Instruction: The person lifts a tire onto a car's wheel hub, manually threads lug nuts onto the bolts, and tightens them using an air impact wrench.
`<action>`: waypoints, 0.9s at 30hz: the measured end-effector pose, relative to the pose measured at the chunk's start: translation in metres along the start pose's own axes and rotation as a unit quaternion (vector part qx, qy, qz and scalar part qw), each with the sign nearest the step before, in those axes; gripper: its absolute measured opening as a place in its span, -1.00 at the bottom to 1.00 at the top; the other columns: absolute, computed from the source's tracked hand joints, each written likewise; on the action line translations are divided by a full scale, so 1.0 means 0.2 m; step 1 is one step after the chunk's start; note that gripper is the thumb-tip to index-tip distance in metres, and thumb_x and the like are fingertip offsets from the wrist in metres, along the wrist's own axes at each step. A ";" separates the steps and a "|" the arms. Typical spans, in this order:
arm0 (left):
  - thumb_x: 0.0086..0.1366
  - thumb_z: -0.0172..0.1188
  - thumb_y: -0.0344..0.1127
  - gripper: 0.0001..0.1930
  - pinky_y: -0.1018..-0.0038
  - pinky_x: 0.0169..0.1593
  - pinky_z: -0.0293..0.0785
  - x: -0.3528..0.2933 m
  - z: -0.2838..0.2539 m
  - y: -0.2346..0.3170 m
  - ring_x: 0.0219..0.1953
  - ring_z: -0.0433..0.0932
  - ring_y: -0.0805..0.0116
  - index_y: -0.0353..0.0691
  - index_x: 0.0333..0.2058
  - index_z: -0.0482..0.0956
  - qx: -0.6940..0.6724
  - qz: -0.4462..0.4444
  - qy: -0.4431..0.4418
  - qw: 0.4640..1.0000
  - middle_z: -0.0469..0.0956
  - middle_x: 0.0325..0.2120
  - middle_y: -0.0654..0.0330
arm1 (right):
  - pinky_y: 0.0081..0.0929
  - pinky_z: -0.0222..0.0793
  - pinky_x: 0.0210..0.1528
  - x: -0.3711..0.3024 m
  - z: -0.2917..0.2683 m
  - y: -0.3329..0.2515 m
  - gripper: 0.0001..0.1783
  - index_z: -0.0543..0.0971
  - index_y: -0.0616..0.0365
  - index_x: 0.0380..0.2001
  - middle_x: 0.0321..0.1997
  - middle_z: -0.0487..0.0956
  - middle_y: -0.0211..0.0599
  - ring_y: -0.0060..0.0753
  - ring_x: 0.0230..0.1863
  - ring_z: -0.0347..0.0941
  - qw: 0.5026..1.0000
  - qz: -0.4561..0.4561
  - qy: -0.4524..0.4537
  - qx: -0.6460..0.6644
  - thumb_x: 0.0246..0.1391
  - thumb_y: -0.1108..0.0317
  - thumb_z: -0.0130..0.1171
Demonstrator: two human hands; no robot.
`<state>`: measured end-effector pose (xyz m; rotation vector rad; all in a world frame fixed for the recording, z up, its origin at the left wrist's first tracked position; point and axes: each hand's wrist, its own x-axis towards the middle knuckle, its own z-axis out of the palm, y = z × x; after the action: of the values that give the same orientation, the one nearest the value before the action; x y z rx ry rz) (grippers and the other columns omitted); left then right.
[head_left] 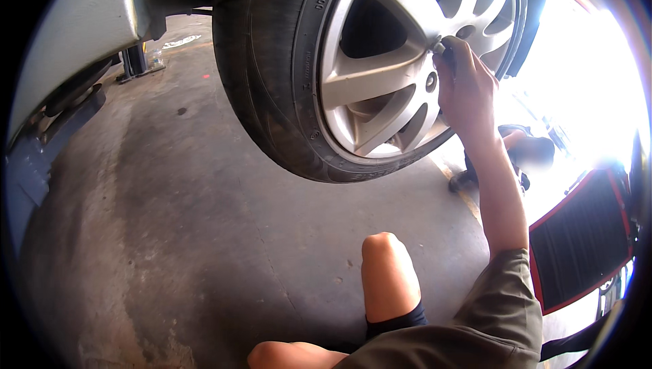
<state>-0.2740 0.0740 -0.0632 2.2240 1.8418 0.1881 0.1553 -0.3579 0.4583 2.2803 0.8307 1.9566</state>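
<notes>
A car wheel with a black tyre [268, 77] and a silver spoked alloy rim [380, 84] hangs above the concrete floor at the top middle. My right hand [465, 80] is raised to the hub of the rim, fingers closed around a small dark tool or socket [440, 48] pressed against a wheel bolt spot. My right forearm runs up from the lower right, in a grey-green short sleeve. My bare knee [387, 267] is bent below the wheel. My left hand does not show anywhere.
The grey, stained concrete floor [176, 219] spreads left and below. White car bodywork [75, 36] curves along the upper left. A red-edged black mat [581, 240] lies at the right. Another person [519, 148] crouches behind my arm, in bright glare.
</notes>
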 end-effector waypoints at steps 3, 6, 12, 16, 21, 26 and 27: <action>0.07 0.39 0.07 -0.29 0.03 -0.17 0.57 -0.01 -0.01 -0.02 -0.24 0.67 -0.15 -0.19 0.14 0.48 0.003 0.001 0.005 1.000 0.69 -0.29 -0.05 | -0.21 0.39 -0.53 0.02 0.00 0.01 -0.65 0.44 0.13 -0.50 -0.66 0.51 -0.25 -0.08 -0.64 0.49 0.997 0.053 -0.044 -0.042 0.28 0.17 0.23; 0.06 0.39 0.08 -0.27 0.03 -0.18 0.57 -0.05 -0.04 -0.05 -0.25 0.67 -0.16 -0.19 0.15 0.48 0.009 0.001 0.007 1.000 0.69 -0.29 -0.06 | -0.29 0.24 -0.64 -0.04 -0.02 0.00 -0.57 0.42 0.10 -0.62 -0.74 0.41 -0.26 -0.19 -0.74 0.33 0.996 0.076 -0.036 -0.038 0.28 0.15 0.24; 0.04 0.41 0.09 -0.25 0.02 -0.19 0.57 -0.21 -0.12 -0.11 -0.26 0.68 -0.17 -0.19 0.16 0.47 0.036 -0.003 0.000 0.999 0.70 -0.30 -0.06 | -0.34 0.17 -0.64 -0.57 -0.10 -0.09 -0.71 0.47 0.16 -0.60 -0.72 0.32 -0.33 -0.28 -0.73 0.26 0.985 0.035 -0.076 0.150 -0.09 0.39 0.44; 0.04 0.41 0.10 -0.23 0.02 -0.20 0.58 -0.38 -0.21 -0.20 -0.27 0.68 -0.18 -0.18 0.17 0.46 0.069 -0.010 -0.021 0.997 0.70 -0.31 -0.07 | -0.38 0.15 -0.66 -0.94 -0.17 -0.27 -0.72 0.48 0.14 -0.62 -0.72 0.37 -0.34 -0.25 -0.75 0.28 0.938 0.067 -0.159 0.301 -0.13 0.39 0.44; 0.02 0.42 0.11 -0.21 0.01 -0.21 0.58 -0.50 -0.43 -0.10 -0.28 0.68 -0.19 -0.18 0.18 0.45 0.106 0.065 -0.052 0.991 0.70 -0.32 -0.07 | -0.09 0.46 -0.25 -1.31 -0.33 -0.89 -0.55 0.63 0.21 -0.36 -0.51 0.60 -0.10 0.04 -0.37 0.56 0.553 0.320 -0.515 0.572 0.16 -0.04 0.30; -0.07 0.41 -0.14 -0.21 -0.09 -0.15 0.54 -0.31 -0.59 0.65 -0.24 0.64 -0.29 -0.06 0.22 0.42 0.002 0.431 -0.086 0.898 0.67 -0.30 -0.16 | -0.13 0.36 0.26 -1.77 -0.34 -1.43 -0.13 0.43 0.24 0.24 0.10 0.55 0.21 0.17 0.21 0.46 0.288 0.249 -0.660 0.647 0.15 -0.29 0.25; -0.05 0.33 -0.28 -0.24 -0.07 -0.12 0.54 -0.30 -0.61 0.83 -0.24 0.64 -0.27 -0.03 0.24 0.40 0.067 0.449 -0.114 0.884 0.67 -0.30 -0.15 | -0.13 0.30 0.35 -1.82 -0.36 -1.50 -0.02 0.35 0.25 0.34 0.23 0.50 0.27 0.19 0.31 0.40 0.253 0.259 -0.679 0.639 0.12 -0.33 0.24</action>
<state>-0.1597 0.0005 0.1019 2.8735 0.6091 -0.0497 -0.0496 -0.2704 0.0357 -1.7032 -0.6697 1.2499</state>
